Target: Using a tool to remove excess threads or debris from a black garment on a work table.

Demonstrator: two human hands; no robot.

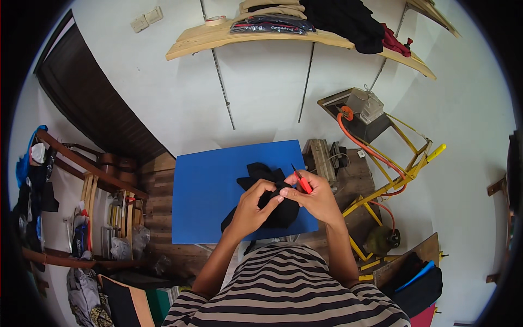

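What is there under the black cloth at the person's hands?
Beneath the black cloth, the blue tabletop shows around its edges; whatever the folds themselves cover cannot be seen.

It looked like a workshop. A blue worktop (204, 191), yellow metal frame (416, 168) and cloth-laden shelf (190, 46) showed it.
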